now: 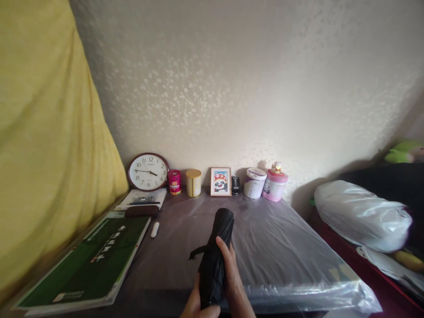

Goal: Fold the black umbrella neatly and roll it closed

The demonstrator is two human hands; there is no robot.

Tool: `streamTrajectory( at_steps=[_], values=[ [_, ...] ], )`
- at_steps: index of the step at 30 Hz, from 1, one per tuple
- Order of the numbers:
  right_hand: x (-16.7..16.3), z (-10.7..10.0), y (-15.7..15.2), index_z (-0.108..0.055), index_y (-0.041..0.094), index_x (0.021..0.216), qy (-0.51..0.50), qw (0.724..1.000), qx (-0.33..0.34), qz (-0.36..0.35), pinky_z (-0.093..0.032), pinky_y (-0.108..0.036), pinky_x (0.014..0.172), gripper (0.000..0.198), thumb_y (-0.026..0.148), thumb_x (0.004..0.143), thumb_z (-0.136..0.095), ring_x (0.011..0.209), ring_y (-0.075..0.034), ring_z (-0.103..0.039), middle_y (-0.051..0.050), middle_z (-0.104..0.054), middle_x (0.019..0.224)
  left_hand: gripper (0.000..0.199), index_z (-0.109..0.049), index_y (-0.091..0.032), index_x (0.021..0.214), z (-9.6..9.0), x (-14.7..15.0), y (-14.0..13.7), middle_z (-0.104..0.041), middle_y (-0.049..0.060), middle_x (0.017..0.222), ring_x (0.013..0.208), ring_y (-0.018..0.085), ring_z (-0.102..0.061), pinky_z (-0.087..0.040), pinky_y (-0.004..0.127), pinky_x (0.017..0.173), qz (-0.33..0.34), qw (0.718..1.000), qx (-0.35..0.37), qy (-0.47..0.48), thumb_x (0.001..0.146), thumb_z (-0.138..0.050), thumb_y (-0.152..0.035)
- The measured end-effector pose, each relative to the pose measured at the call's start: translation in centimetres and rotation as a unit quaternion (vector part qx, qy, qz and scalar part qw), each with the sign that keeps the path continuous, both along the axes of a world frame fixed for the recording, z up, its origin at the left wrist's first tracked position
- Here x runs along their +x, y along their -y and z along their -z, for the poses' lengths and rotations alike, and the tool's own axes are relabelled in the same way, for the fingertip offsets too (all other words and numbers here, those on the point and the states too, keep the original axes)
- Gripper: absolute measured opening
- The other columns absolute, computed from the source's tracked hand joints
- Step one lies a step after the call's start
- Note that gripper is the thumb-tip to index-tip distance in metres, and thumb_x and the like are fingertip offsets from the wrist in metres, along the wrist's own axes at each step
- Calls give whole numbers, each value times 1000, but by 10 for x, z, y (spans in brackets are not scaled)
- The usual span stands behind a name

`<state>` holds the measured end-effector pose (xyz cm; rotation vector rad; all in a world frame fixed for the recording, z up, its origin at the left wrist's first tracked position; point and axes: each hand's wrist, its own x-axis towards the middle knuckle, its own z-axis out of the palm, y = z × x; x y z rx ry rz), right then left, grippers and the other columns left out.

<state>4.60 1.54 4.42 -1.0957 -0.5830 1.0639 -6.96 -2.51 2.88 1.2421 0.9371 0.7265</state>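
A folded black umbrella (213, 260) is held upright, tilted slightly to the right, over the front part of the table. Its loose strap (196, 253) sticks out to the left. Around the lower end, my left hand (200, 304) is closed, with the thumb across the bottom. Higher up, my right hand (232, 269) wraps the umbrella from its right side, thumb along the folded cloth. The far sides of my fingers are hidden behind it.
Plastic film covers the table (271, 251). At left lie a green book (89, 260), a dark case (142, 211) and a white oblong object (154, 229). Along the wall stand a clock (149, 172), several canisters (194, 183) and a framed picture (220, 182). A white bag (361, 214) lies at right.
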Motion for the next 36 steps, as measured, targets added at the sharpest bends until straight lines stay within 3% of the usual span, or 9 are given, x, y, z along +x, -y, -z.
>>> streamTrajectory(
  at_steps=[4, 8, 11, 16, 20, 25, 29, 32, 36],
  values=[
    [1, -3, -2, -61, 15, 101, 26, 1000, -3, -10, -51, -30, 63, 57, 53, 59, -72, 71, -21, -63, -4, -66, 78, 83, -27, -15, 137, 9, 1, 0, -56, 12, 124, 115, 24, -52, -41, 28, 93, -56, 984, 109, -130, 60, -56, -15],
    [-2, 0, -3, -60, 16, 102, 53, 999, 0, 8, -50, -29, 71, 51, 48, 64, -70, 77, -20, -62, -4, -67, 83, 87, -23, -14, 138, 22, -3, -7, -34, 16, 142, 125, 27, -42, -38, 30, 96, -41, 955, 176, -237, 57, -53, -8],
    [-3, 3, -3, -59, 16, 102, 49, 999, 1, 12, -50, -29, 68, 49, 47, 66, -70, 73, -19, -62, -3, -66, 80, 91, -17, -13, 139, 20, -7, -9, -32, 17, 143, 124, 26, -42, -37, 28, 97, -38, 962, 195, -188, 56, -54, -7],
    [-2, 0, -3, -57, 15, 103, 6, 1000, -18, -25, -49, -28, 57, 51, 51, 69, -65, 61, -18, -60, -1, -63, 71, 76, -18, -21, 139, 4, -10, -6, -66, 6, 103, 82, 18, -65, -50, 26, 71, 31, 998, 29, -54, 71, -51, -19],
    [-3, -3, -3, -57, 16, 101, 109, 994, -22, 17, -49, -28, 68, 48, 47, 67, -69, 75, -20, -62, -2, -66, 80, 82, -24, -17, 139, 14, -5, -8, -48, 10, 133, 122, 23, -46, -38, 27, 97, -8, 979, 170, -109, 61, -51, -8],
    [-4, 6, -6, -55, 16, 104, 143, 988, -29, 43, -48, -30, 76, 52, 46, 65, -71, 86, -22, -63, -4, -67, 89, 91, -6, -17, 142, 27, -8, -13, -21, 13, 148, 121, 25, -46, -42, 27, 92, -14, 925, 223, -308, 62, -45, -1],
    [-5, 14, -7, -52, 14, 111, 81, 995, -50, 18, -50, -31, 74, 59, 49, 66, -69, 85, -24, -64, -5, -68, 88, 96, 3, -18, 142, 21, -16, -17, -18, 9, 150, 134, 22, -26, -32, 33, 106, 30, 941, 266, -208, 64, -51, -9],
    [-5, 16, -7, -54, 13, 108, 69, 996, -59, 2, -51, -31, 72, 57, 53, 69, -64, 82, -24, -65, -5, -69, 85, 91, 6, -23, 141, 23, -17, -23, -24, 6, 148, 134, 23, -27, -33, 41, 106, 6, 958, 250, -143, 72, -54, -23],
    [-1, 23, -10, -57, 14, 104, 164, 984, -62, 14, -49, -32, 80, 53, 53, 69, -64, 91, -26, -64, -8, -69, 91, 75, -2, -24, 142, 30, -13, -29, -21, 6, 149, 134, 21, -25, -29, 40, 109, -27, 930, 312, -192, 80, -45, -26]
  ],
)
